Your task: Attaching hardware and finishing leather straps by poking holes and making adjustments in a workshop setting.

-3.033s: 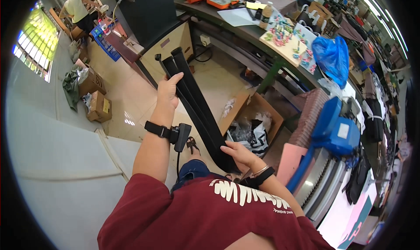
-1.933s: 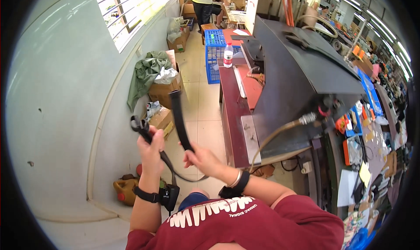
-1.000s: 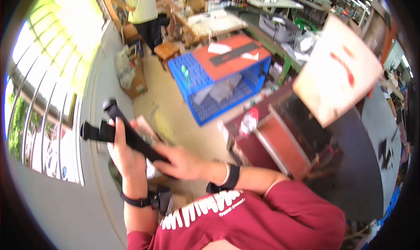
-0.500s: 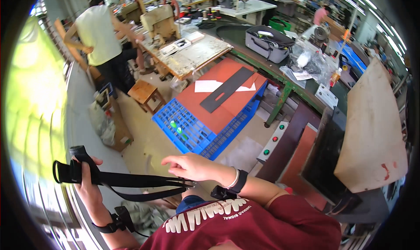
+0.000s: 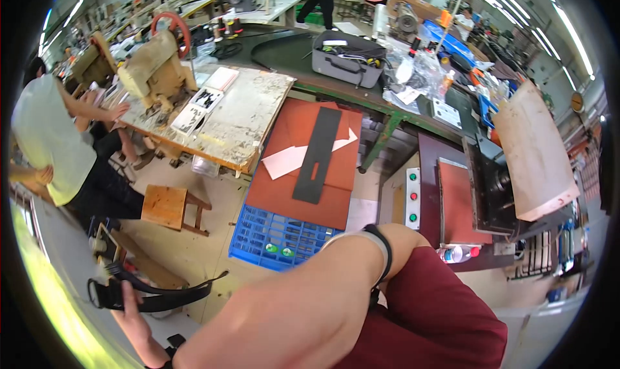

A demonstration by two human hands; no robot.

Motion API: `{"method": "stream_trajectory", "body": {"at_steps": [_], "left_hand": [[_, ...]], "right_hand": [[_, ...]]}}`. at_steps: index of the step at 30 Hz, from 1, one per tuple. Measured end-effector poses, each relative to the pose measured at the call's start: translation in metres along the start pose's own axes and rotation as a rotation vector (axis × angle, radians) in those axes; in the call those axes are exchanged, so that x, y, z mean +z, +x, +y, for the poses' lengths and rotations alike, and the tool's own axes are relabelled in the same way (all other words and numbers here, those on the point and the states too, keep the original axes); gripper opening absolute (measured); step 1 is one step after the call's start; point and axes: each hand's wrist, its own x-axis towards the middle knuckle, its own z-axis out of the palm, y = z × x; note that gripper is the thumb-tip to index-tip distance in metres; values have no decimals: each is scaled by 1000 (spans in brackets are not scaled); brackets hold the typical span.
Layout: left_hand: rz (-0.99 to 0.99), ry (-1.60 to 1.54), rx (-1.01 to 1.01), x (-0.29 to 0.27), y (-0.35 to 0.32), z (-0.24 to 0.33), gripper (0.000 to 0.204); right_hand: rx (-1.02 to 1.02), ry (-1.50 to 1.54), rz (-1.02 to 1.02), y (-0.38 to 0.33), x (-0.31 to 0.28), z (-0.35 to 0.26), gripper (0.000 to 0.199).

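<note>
My left hand (image 5: 132, 314) is closed around a bundle of black webbing straps (image 5: 171, 299), rolled or looped at the grip, with a loose end reaching right. Large and close in front of me, my right hand (image 5: 278, 311) is raised, its back or side showing and its fingers hidden below the lower edge. Bands (image 5: 382, 256) circle that wrist. Beyond the hands stands a blue plastic crate (image 5: 242, 240) with reddish-brown sheets (image 5: 268, 198) on top. A dark slotted strip (image 5: 318, 156) and a pale pink piece (image 5: 284, 161) lie on the sheets.
A wooden stool (image 5: 165, 206) and a standing person (image 5: 58, 136) are at left. A worn worktable (image 5: 252, 104) holds an old machine (image 5: 155, 69). Grey bag (image 5: 345, 62) rests on the green bench (image 5: 284, 59). A press with a button panel (image 5: 412, 198) stands at right.
My view has swung rightward, so the crate and bench sit differently. My right hand has come up close, away from the straps' far end, which now hangs loose.
</note>
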Motion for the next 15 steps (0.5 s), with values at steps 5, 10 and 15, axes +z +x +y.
{"method": "stream_trajectory", "body": {"at_steps": [5,10,15], "left_hand": [[285,-97,-204,19,89,76,12],[321,-272,-104,-9,153,28,11],[105,-242,-59,-49,212,-18,31]], "right_hand": [[183,670,-58,40,15,62,25],[188,208,-310,37,-10,125,30],[1108,-845,43,-1,-157,193,25]]}}
